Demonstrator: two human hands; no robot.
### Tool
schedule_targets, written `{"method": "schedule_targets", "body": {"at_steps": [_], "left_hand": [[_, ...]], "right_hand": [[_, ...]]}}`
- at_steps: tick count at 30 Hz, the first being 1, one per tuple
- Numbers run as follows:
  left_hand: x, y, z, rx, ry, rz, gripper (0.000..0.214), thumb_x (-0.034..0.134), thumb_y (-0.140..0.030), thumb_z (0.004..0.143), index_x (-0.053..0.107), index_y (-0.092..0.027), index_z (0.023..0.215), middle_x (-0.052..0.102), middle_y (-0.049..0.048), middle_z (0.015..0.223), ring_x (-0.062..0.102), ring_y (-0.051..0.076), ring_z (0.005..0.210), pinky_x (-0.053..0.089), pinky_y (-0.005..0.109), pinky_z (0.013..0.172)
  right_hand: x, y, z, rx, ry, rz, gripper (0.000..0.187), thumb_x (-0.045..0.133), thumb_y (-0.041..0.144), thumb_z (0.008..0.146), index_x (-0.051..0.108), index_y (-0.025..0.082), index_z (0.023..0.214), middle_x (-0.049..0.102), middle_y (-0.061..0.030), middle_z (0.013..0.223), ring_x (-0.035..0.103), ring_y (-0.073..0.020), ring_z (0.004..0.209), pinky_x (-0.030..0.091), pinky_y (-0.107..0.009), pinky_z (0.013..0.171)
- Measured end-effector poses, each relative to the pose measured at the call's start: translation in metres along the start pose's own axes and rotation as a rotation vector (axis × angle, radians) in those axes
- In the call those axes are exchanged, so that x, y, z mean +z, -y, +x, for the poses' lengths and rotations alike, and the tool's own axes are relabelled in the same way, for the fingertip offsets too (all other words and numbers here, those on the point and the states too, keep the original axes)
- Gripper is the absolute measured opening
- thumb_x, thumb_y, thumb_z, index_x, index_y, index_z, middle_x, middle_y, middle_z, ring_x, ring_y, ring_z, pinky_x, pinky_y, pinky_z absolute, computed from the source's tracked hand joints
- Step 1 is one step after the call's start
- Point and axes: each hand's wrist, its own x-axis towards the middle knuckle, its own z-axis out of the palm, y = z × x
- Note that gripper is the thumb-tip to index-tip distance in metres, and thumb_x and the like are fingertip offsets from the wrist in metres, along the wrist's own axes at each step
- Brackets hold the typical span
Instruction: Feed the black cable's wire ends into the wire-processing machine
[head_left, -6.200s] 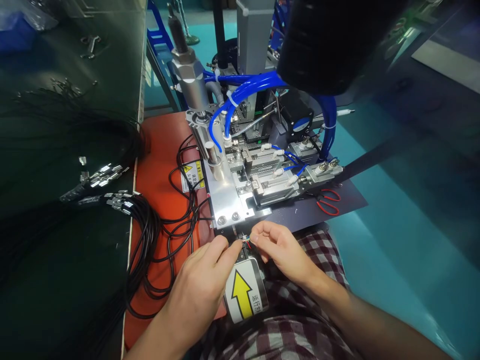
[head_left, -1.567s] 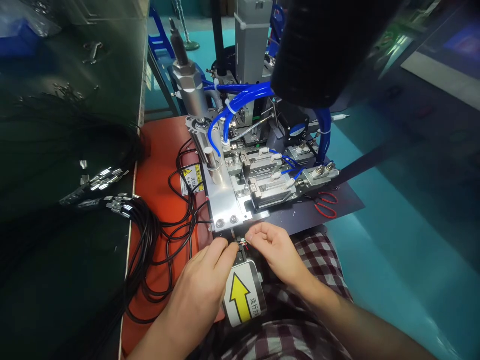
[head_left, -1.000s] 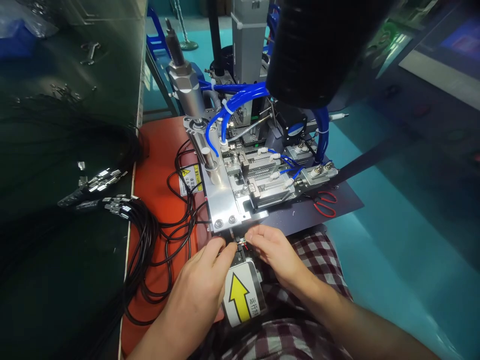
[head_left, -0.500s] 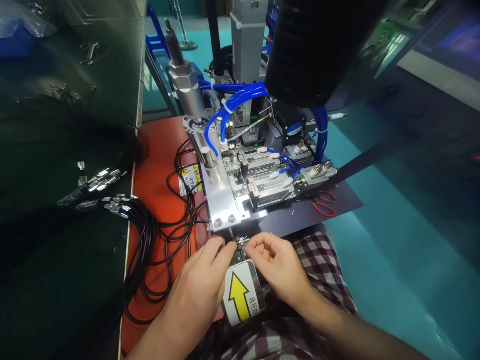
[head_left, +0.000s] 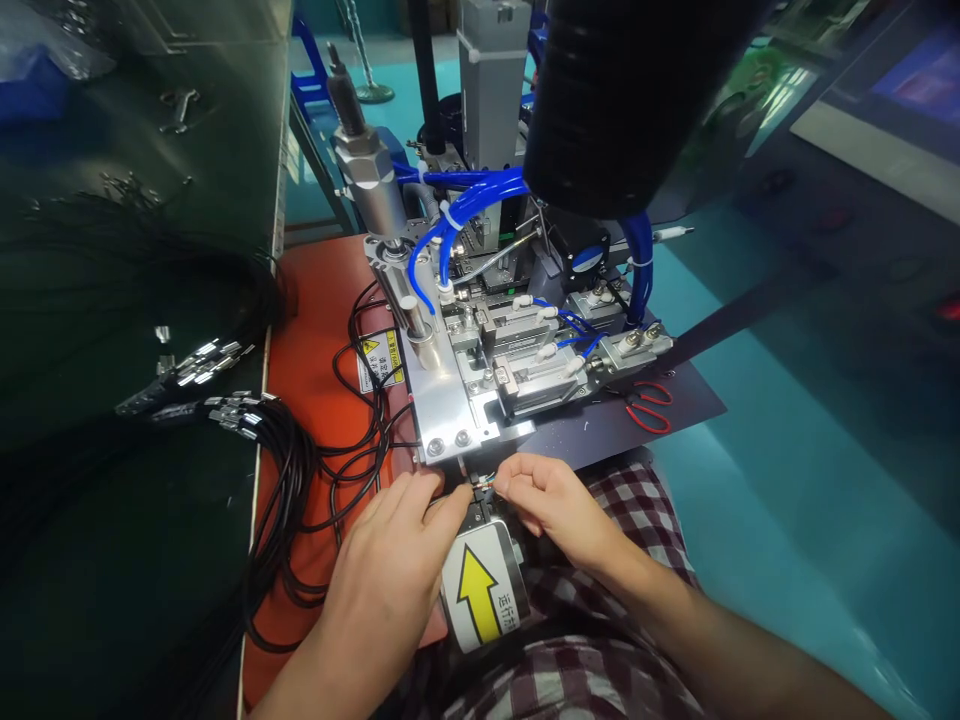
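Observation:
My left hand (head_left: 390, 570) and my right hand (head_left: 551, 500) meet just below the front edge of a metal fixture (head_left: 480, 380). Both pinch the same small cable end (head_left: 484, 483), where thin coloured wires stick out of a black cable. My left fingertips press the cable from the left, while thumb and forefinger of my right hand hold the wire tips from the right. Under my hands sits a motor cap with a yellow arrow label (head_left: 480, 595).
Black cables with metal plugs (head_left: 225, 405) lie coiled on the orange mat (head_left: 315, 330) and dark bench at left. Blue air hoses (head_left: 465, 200) loop over the fixture. Red-handled scissors (head_left: 649, 408) lie at right. A large black duct (head_left: 630, 90) hangs overhead.
My hands have stayed at the cable end with small finger shifts; the right fingers re-gripped the wire tips. The view has drifted slightly.

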Motion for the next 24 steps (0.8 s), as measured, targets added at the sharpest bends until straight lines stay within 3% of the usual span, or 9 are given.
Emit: {"method": "schedule_targets", "body": {"at_steps": [4, 7, 12, 18, 24], "left_hand": [[0.001, -0.002, -0.008, -0.077, 0.196, -0.017, 0.043, 0.040, -0.002, 0.085, 0.053, -0.016, 0.123, 0.056, 0.0083, 0.092, 0.054, 0.024, 0.079, 0.049, 0.035, 0.062], [0.004, -0.005, -0.008, -0.157, 0.273, -0.132, 0.045, 0.038, -0.002, 0.084, 0.050, -0.017, 0.124, 0.057, 0.0083, 0.102, 0.055, 0.023, 0.085, 0.052, 0.034, 0.068], [0.004, -0.008, -0.003, -0.179, 0.221, -0.180, 0.041, 0.042, -0.005, 0.083, 0.057, -0.017, 0.119, 0.060, 0.0074, 0.096, 0.057, 0.023, 0.079, 0.054, 0.036, 0.064], [0.009, -0.008, -0.006, -0.133, 0.128, -0.140, 0.042, 0.042, -0.004, 0.081, 0.058, -0.015, 0.118, 0.061, 0.0084, 0.093, 0.059, 0.023, 0.073, 0.055, 0.036, 0.060], [0.013, -0.014, -0.005, -0.132, 0.094, -0.072, 0.043, 0.040, 0.000, 0.078, 0.060, -0.012, 0.114, 0.062, 0.0099, 0.089, 0.059, 0.024, 0.073, 0.056, 0.039, 0.060]], "right_hand": [[0.000, 0.002, 0.001, 0.011, 0.004, 0.084, 0.028, 0.061, 0.043, 0.080, 0.055, 0.016, 0.074, 0.045, 0.0075, 0.053, 0.035, -0.0069, 0.044, 0.025, -0.023, 0.047], [0.006, 0.007, 0.001, -0.009, -0.050, 0.089, 0.036, 0.060, 0.051, 0.078, 0.054, 0.017, 0.074, 0.048, 0.0062, 0.058, 0.038, -0.0072, 0.045, 0.028, -0.024, 0.048], [0.014, 0.007, 0.004, -0.023, -0.124, 0.044, 0.040, 0.064, 0.056, 0.074, 0.050, 0.019, 0.069, 0.048, 0.0064, 0.056, 0.041, -0.0087, 0.045, 0.031, -0.024, 0.047], [0.020, -0.001, 0.005, 0.002, -0.105, 0.094, 0.042, 0.062, 0.058, 0.076, 0.047, 0.020, 0.067, 0.041, 0.0088, 0.048, 0.037, -0.0084, 0.043, 0.028, -0.023, 0.046], [0.022, -0.007, 0.007, -0.036, -0.109, 0.135, 0.044, 0.063, 0.060, 0.075, 0.047, 0.020, 0.069, 0.039, 0.0093, 0.055, 0.032, -0.0063, 0.042, 0.023, -0.023, 0.044]]}}
